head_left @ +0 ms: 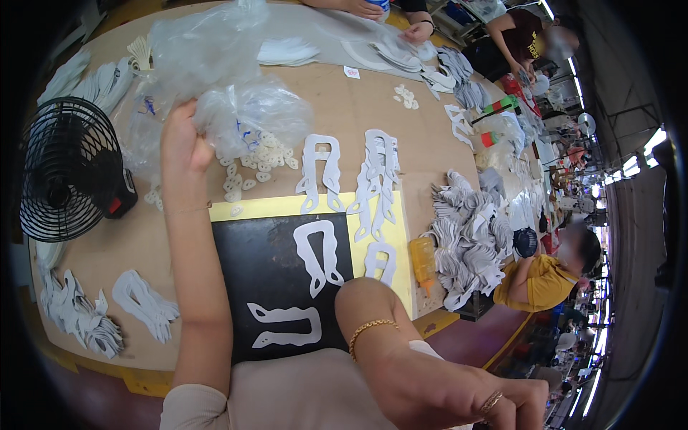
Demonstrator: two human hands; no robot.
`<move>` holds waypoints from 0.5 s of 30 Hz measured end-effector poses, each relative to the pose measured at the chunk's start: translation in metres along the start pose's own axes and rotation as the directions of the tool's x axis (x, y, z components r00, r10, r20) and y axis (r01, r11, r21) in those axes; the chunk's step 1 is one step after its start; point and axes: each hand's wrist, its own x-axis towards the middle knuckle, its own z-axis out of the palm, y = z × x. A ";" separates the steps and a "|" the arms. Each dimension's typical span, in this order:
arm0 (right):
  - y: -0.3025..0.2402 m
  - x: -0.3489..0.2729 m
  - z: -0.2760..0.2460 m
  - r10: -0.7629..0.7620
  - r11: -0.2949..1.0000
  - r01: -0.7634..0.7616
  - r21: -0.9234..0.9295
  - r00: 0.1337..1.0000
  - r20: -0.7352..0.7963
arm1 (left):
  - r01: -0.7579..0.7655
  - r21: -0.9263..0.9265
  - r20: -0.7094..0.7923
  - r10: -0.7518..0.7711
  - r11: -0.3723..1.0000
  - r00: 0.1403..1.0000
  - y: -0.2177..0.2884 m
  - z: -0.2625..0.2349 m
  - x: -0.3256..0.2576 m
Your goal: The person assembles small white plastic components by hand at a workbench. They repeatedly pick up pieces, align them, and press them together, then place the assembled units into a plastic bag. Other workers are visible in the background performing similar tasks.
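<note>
Our left hand [183,140] is up at the far side of the table [373,107], fingers closed around a clear plastic bag [229,107] that's bunched up in the grip. The bag has small white cutout bits in it, and a pile of small white pieces [254,168] sits on the table right under and beside it.

Our right hand [494,401] is down at the bottom edge near our lap, gold bracelet on the wrist and a ring on one finger. Fingers look curled, but we can't tell if it's got hold of anything.

Between the arms is a black mat [276,251] with two white U-shaped cutouts [319,254] lying flat on it, on top of a yellow board [265,206]. More of those cutouts are stacked just past the mat. A black fan [68,168] stands on the left, and a grey heap of pieces [469,236] sits on the right.
</note>
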 end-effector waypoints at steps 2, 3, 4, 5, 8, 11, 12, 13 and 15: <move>-0.008 0.000 -0.006 -0.040 0.999 0.039 0.031 0.998 0.054 | -0.022 0.003 -0.078 0.022 1.000 0.997 0.001 0.013 -0.006; -0.010 0.000 -0.007 -0.059 0.997 0.055 0.049 0.996 0.071 | -0.011 -0.008 -0.032 0.011 1.000 0.999 0.001 0.007 -0.004; -0.009 0.001 -0.007 -0.075 0.995 0.071 0.067 0.995 0.071 | 0.000 -0.019 0.015 0.000 1.000 1.000 0.001 -0.001 0.000; -0.007 0.001 -0.008 -0.092 0.993 0.086 0.085 0.993 0.071 | 0.012 -0.030 0.063 -0.010 0.999 0.998 0.001 -0.008 0.003; 0.006 0.001 0.001 -0.077 0.997 0.076 -0.013 0.997 -0.009 | 0.070 -0.044 0.113 -0.065 0.997 0.991 0.003 -0.008 0.002; 0.000 -0.003 0.003 -0.019 1.000 0.018 -0.011 1.000 -0.023 | 0.050 -0.069 0.065 -0.045 0.996 0.997 0.004 -0.004 0.001; -0.005 -0.006 0.001 0.005 1.000 -0.005 0.017 1.000 -0.007 | 0.068 -0.072 0.062 -0.063 0.995 0.996 0.005 -0.005 0.001; -0.008 -0.008 -0.004 0.028 0.998 -0.030 0.061 0.999 0.034 | 0.086 -0.075 0.060 -0.081 0.994 0.995 0.005 -0.005 0.000; -0.012 -0.009 -0.010 0.071 0.986 -0.085 0.142 0.992 0.106 | 0.101 -0.080 0.079 -0.094 0.992 0.992 0.006 -0.008 -0.002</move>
